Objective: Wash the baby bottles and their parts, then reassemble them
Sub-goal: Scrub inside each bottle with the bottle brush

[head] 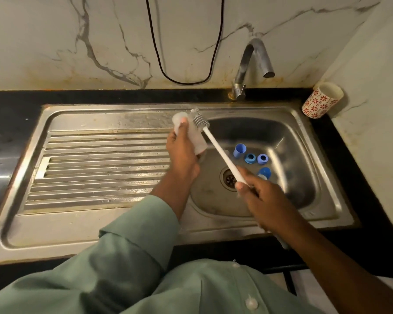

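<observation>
A translucent, frosted plastic baby bottle [191, 134] is held tilted over the left edge of the steel sink basin [304, 177], the left hand [183, 152] curled round its body. The right hand [259, 193] grips the white handle of a long bottle brush [216, 148], whose grey ribbed head lies against the bottle's upper side. In the basin, near the drain [229, 179], lie a blue cylindrical cap [239, 150], two blue screw rings [256, 158] side by side, and another blue cap [264, 173]. A curved metal tap [251, 64] stands behind; a red-flowered white cup [322, 99] sits in the corner.
</observation>
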Motion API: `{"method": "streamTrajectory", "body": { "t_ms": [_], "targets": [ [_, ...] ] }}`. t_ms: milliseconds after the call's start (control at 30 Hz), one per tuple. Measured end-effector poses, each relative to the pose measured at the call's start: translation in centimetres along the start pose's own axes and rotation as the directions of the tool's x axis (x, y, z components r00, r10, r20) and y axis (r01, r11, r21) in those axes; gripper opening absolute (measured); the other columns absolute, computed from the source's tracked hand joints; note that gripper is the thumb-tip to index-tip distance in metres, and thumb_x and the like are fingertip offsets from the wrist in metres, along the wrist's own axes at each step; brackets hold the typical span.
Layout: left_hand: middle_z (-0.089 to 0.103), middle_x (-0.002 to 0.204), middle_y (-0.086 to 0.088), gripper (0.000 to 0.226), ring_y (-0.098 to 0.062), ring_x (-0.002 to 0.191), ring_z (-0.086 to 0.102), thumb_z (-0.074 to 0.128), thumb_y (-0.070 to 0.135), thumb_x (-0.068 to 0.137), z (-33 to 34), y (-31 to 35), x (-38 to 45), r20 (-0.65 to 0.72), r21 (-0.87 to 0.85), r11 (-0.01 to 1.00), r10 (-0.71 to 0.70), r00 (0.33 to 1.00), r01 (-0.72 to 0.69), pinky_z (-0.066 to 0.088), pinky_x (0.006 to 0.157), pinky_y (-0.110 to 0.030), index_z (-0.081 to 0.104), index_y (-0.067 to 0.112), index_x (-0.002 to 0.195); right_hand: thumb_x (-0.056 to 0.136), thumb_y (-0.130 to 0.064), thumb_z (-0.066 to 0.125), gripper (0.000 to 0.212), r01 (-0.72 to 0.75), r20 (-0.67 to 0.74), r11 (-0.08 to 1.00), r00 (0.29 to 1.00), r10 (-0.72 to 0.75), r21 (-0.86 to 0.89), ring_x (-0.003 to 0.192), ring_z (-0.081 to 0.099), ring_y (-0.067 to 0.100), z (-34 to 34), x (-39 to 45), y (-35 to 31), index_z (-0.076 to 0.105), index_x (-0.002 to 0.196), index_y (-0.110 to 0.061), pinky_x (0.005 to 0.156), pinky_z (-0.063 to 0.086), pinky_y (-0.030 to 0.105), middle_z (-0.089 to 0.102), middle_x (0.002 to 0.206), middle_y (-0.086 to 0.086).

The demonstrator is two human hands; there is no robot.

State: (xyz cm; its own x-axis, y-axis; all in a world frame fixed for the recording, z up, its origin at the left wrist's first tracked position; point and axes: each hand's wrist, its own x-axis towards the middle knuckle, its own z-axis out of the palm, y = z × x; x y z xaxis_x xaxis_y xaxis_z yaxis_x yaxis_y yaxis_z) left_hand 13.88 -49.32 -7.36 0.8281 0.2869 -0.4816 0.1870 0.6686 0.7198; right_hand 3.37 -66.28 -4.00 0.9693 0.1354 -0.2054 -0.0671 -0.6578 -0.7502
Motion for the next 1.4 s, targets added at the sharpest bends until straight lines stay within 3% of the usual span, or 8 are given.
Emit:
{"method": "streamTrajectory", "body": {
  "t_ms": [200,633,833,900,1000,1133,1267,1400],
  "targets": [
    [0.069,0.115,-0.016,0.059,-0.029,0.098,0.071,0.073,0.039,0.089,1.0,-0.5,-0.4,0.033,0.091,0.996,0.007,0.999,-0.010,0.060,0.070,-0.039,0.053,0.005,0.134,0.098,-0.037,0.046,0.042,0.031,-0.006,1.000,1.000,-0.031,0.006,0.048,0.051,-0.008,0.0,1.3,0.4,0.044,0.140,-0.037,0.045,0.038,0.008,0.048,0.058,-0.009],
    [0.072,0.104,-0.014,0.044,-0.026,0.087,0.074,0.056,0.040,0.101,2.0,-0.6,0.1,-0.090,-0.081,0.995,0.050,0.995,-0.058,0.063,0.069,-0.040,0.056,0.004,0.128,0.097,-0.041,0.044,0.046,0.152,0.075,0.975,0.987,-0.141,-0.164,0.055,0.057,-0.001,-3.2,1.1,2.1,0.040,0.142,-0.040,0.050,0.039,0.006,0.054,0.063,-0.011],
    [0.067,0.118,-0.021,0.052,-0.034,0.106,0.068,0.045,0.046,0.104,3.4,-2.9,-0.4,-0.095,0.056,0.995,0.092,0.991,-0.087,0.060,0.088,-0.046,0.054,0.002,0.132,0.099,-0.034,0.046,0.046,0.171,0.079,0.975,0.984,-0.161,-0.143,0.062,0.057,0.003,-3.1,2.7,2.3,0.041,0.144,-0.031,0.061,0.048,0.016,0.051,0.069,-0.012],
    [0.068,0.111,-0.017,0.052,-0.029,0.094,0.071,0.041,0.047,0.105,3.1,-1.8,0.3,-0.151,-0.027,0.994,0.098,0.984,-0.103,0.063,0.078,-0.043,0.053,0.005,0.132,0.098,-0.039,0.043,0.047,0.186,0.112,0.967,0.979,-0.168,-0.175,0.065,0.060,0.009,-3.5,2.3,2.5,0.038,0.145,-0.037,0.065,0.054,0.026,0.055,0.072,-0.008],
    [0.071,0.101,-0.015,0.058,-0.023,0.077,0.074,0.043,0.051,0.103,2.3,-1.3,0.3,-0.194,-0.018,0.989,0.143,0.971,-0.149,0.059,0.058,-0.033,0.052,0.002,0.132,0.094,-0.046,0.041,0.048,0.182,0.158,0.973,0.975,-0.159,-0.143,0.060,0.060,-0.002,-4.4,0.2,3.5,0.039,0.141,-0.043,0.053,0.046,0.011,0.057,0.063,-0.011],
    [0.063,0.125,-0.025,0.084,-0.041,0.112,0.064,0.066,0.060,0.076,3.6,-3.5,-1.4,-0.093,0.112,0.987,0.125,0.988,-0.115,0.059,0.085,-0.053,0.050,0.002,0.135,0.099,-0.032,0.048,0.043,0.106,0.092,0.994,0.990,-0.105,-0.005,0.049,0.049,-0.001,-3.1,3.1,2.8,0.045,0.142,-0.032,0.051,0.037,0.009,0.046,0.061,-0.011],
    [0.070,0.114,-0.020,0.060,-0.035,0.097,0.073,0.076,0.037,0.086,2.2,-1.4,0.3,-0.185,-0.134,0.980,0.123,0.975,-0.149,0.062,0.068,-0.042,0.054,0.002,0.129,0.097,-0.039,0.047,0.043,0.130,0.126,0.988,0.985,-0.119,-0.084,0.049,0.053,0.001,-4.4,1.1,3.8,0.044,0.139,-0.042,0.048,0.038,0.009,0.055,0.058,-0.007],
    [0.073,0.108,-0.012,0.040,-0.029,0.098,0.072,0.072,0.035,0.091,2.2,-2.9,-0.5,-0.111,0.037,0.998,0.063,0.992,-0.059,0.061,0.067,-0.037,0.062,0.009,0.121,0.097,-0.036,0.049,0.040,0.043,0.116,0.999,0.992,-0.046,0.027,0.045,0.051,0.000,-3.6,1.2,3.7,0.045,0.136,-0.044,0.043,0.039,0.010,0.055,0.056,-0.006]
  ]
}}
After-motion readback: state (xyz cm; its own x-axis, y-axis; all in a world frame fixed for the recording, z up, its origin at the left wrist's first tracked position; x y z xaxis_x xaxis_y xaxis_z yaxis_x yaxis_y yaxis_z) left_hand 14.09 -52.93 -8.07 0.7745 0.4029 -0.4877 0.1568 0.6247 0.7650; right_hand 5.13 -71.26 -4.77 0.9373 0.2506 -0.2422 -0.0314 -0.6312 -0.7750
